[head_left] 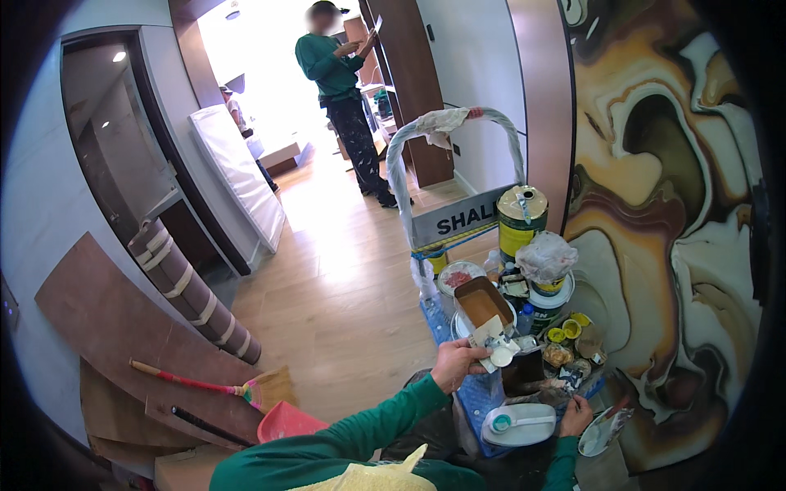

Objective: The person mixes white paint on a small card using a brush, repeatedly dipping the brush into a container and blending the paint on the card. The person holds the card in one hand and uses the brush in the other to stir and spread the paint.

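My left hand grips a flat, off-white piece with white material on it, perhaps card or paper, above a blue cart platform. My right hand is low at the right, fingers pinched on a small, thin item smeared white and dark, too small to name. Between the hands sit a dark open container and a white jug with a teal cap. Behind are a brown box, green-and-yellow cans, a plastic bag and small yellow tubs.
A wrapped cart handle rises ahead. A person in green stands in the doorway, another behind. At left lean a roll and brown boards, with a broom and red dustpan. A marbled panel flanks the right.
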`<state>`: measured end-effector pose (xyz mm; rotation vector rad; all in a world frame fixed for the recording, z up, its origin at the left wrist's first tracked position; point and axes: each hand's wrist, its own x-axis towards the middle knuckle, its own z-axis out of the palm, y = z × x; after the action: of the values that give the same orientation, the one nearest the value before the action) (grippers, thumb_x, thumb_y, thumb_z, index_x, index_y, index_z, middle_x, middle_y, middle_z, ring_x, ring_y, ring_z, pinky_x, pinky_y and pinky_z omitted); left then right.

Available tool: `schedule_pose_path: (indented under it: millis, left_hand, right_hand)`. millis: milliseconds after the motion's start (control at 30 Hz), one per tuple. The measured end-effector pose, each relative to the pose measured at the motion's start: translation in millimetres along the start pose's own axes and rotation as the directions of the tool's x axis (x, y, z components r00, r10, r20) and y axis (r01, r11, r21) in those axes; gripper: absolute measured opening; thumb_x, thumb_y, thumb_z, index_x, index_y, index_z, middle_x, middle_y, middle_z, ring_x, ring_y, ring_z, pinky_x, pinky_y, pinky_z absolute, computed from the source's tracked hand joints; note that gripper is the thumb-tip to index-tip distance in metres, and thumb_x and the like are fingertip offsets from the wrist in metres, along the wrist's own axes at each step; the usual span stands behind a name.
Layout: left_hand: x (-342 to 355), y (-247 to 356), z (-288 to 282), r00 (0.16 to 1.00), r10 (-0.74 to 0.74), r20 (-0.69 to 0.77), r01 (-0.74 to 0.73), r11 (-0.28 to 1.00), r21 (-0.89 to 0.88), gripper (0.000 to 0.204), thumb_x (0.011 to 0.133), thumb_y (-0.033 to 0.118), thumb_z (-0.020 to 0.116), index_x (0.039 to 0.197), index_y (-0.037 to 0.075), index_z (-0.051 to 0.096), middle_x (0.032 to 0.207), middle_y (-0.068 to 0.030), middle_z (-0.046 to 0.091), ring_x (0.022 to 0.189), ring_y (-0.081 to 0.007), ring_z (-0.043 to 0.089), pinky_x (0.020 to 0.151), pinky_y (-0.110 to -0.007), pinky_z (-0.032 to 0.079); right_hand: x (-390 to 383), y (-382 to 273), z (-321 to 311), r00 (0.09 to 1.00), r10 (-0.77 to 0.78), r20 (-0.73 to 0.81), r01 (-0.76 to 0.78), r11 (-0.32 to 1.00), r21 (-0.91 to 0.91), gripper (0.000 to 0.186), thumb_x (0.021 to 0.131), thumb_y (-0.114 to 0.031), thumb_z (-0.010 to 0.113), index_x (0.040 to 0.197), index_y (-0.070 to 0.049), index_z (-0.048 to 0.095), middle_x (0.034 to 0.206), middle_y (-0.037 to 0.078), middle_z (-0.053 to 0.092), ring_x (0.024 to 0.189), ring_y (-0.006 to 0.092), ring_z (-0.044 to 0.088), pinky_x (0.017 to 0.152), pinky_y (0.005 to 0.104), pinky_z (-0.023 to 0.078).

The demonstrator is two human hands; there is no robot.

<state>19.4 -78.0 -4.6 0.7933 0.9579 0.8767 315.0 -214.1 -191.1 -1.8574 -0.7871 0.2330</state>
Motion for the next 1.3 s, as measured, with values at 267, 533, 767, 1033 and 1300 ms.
schedule_pose_path:
  millis: [267,533,767,1033,1300]
  left_hand:
    - [-4.4,1.9,-4.2,1.000,-0.002,-0.006,0.002,1.000,-0.017,0.029,0.084,0.001,0.068,0.112,-0.007,0.062,0.103,-0.0137,0.069,0.088,-0.0230,0.070,0.077,-0.034,0.061]
    - [-7.5,4.1,2.3,1.000,-0.016,0.006,0.016,1.000,-0.003,0.030,0.084,0.001,0.065,0.112,-0.007,0.060,0.105,-0.0143,0.068,0.092,-0.0242,0.070,0.075,-0.036,0.061]
    - [-4.9,0.2,-7.4,0.999,-0.027,0.046,0.024,0.998,0.065,0.013,0.089,0.006,0.061,0.096,-0.004,0.064,0.085,-0.0096,0.066,0.066,-0.0194,0.064,0.062,-0.033,0.058]
    - [-5.6,-5.6,16.0,0.992,-0.058,0.110,0.060,0.998,-0.015,0.021,0.087,-0.001,0.063,0.108,-0.003,0.062,0.100,-0.0129,0.069,0.085,-0.0218,0.071,0.069,-0.033,0.062]
    - [3.7,-5.5,18.6,0.989,-0.049,0.136,0.051,0.999,-0.012,0.021,0.086,-0.002,0.064,0.107,-0.004,0.063,0.098,-0.0133,0.070,0.082,-0.0218,0.071,0.066,-0.032,0.063]
  right_hand:
    - [1.7,-13.0,-17.8,0.999,-0.029,0.025,0.031,0.998,-0.054,0.021,0.084,-0.007,0.061,0.097,0.008,0.068,0.091,0.021,0.070,0.085,0.0305,0.069,0.078,0.0391,0.054]
    - [10.0,2.6,-7.3,0.991,-0.038,0.131,0.058,0.987,-0.147,0.023,0.086,-0.010,0.062,0.103,0.004,0.068,0.097,0.020,0.070,0.089,0.0298,0.069,0.081,0.0389,0.053]
    - [-8.0,-0.3,-24.1,0.986,-0.098,0.135,0.092,0.994,0.050,0.027,0.090,-0.019,0.062,0.108,0.000,0.068,0.104,0.018,0.070,0.095,0.0260,0.067,0.084,0.0344,0.051]
    - [5.9,-16.8,-17.4,0.999,0.000,0.040,0.001,1.000,-0.020,0.026,0.083,-0.027,0.062,0.098,-0.008,0.073,0.092,0.019,0.070,0.086,0.0377,0.068,0.079,0.0407,0.054]
    - [-18.6,-19.5,-21.8,0.996,0.047,0.077,-0.036,0.989,-0.141,0.027,0.081,-0.027,0.062,0.098,-0.009,0.074,0.085,0.019,0.070,0.080,0.0369,0.068,0.076,0.0416,0.054]
